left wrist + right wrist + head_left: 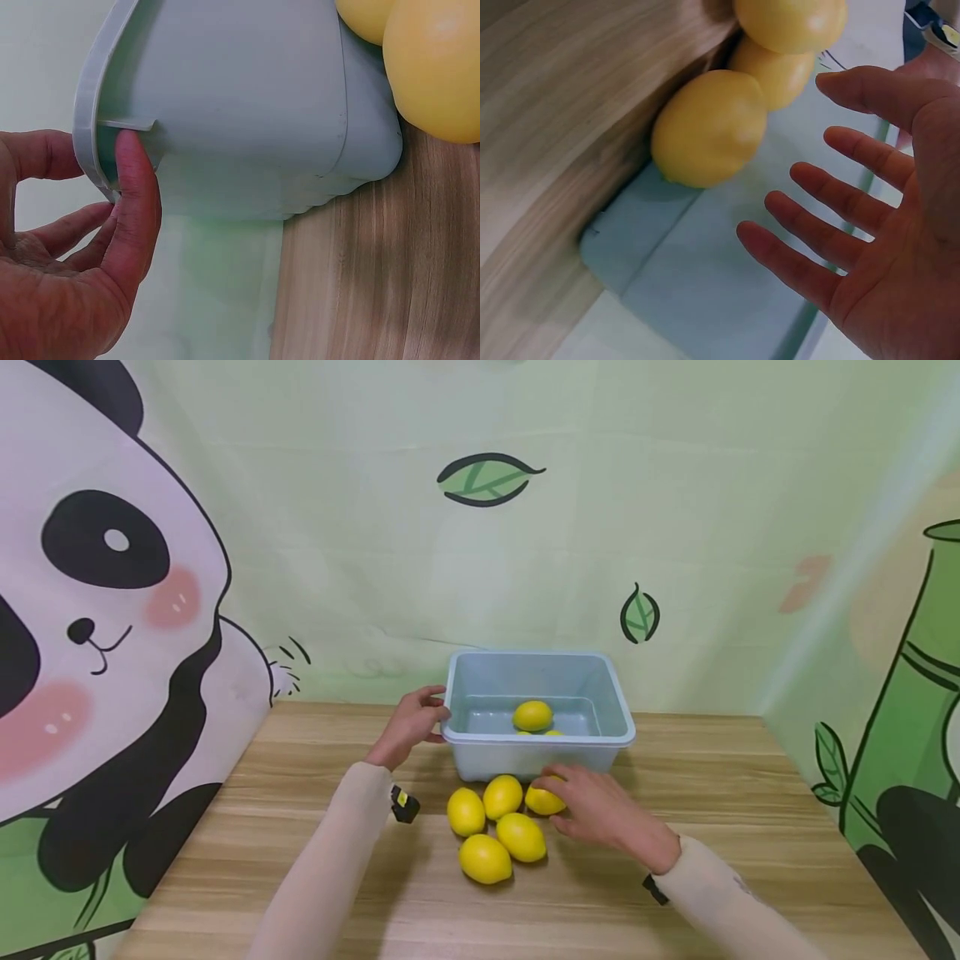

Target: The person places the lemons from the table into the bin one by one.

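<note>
A light blue plastic basin [525,758] stands at the back of the wooden table. My left hand [411,720] holds its left rim, with the thumb [136,195] under the lip and the other fingers on the far side. A lemon [532,716] lies inside; the front rim partly hides more yellow behind it. Several lemons are clustered in front of the basin. Over the rightmost lemon [543,802] hovers my right hand [603,810], its fingers spread in the right wrist view and apart from the nearest lemon [709,129].
Other loose lemons, such as the front one [485,859], sit close together on the wooden table [675,902]. Behind the basin rises a green cloth backdrop [360,568] with a printed panda [172,610] at the left.
</note>
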`<action>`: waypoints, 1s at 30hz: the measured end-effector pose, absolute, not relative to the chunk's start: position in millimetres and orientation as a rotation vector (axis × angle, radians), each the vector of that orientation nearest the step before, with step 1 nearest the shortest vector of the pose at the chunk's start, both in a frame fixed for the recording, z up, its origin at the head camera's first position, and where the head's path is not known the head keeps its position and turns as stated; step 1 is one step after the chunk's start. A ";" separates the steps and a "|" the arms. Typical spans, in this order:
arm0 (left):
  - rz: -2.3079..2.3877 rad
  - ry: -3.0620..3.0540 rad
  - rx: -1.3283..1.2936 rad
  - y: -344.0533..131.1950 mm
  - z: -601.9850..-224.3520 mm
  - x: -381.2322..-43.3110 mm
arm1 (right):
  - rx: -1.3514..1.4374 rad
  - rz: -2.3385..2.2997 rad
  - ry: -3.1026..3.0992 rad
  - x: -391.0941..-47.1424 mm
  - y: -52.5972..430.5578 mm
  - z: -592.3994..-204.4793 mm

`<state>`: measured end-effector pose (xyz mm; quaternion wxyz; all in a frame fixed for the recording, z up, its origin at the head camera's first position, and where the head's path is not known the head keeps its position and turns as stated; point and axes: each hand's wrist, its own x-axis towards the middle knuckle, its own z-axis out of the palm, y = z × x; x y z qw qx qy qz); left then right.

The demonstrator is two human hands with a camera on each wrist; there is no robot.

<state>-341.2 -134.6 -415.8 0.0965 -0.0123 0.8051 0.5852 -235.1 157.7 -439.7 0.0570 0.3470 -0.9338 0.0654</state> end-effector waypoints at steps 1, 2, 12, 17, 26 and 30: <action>1.731 2.387 -0.036 -134.5 -415.8 -341.3 | 1.053 0.192 -2.831 -236.5 157.7 -441.6; 1.732 2.388 -0.036 -134.5 -415.8 -341.4 | 1.054 0.187 -2.832 -238.1 157.6 -443.8; 1.734 2.383 -0.042 -134.7 -416.2 -341.0 | 1.039 0.162 -2.864 -246.9 153.8 -460.7; 1.736 2.381 -0.039 -134.1 -415.3 -340.5 | 1.037 0.136 -2.890 -248.5 151.6 -465.7; 1.742 2.380 -0.029 -134.5 -415.5 -341.1 | 1.025 0.072 -2.856 -250.9 151.5 -472.8; 1.735 2.378 -0.043 -134.7 -416.5 -341.6 | 1.034 0.084 -2.918 -250.3 154.7 -476.8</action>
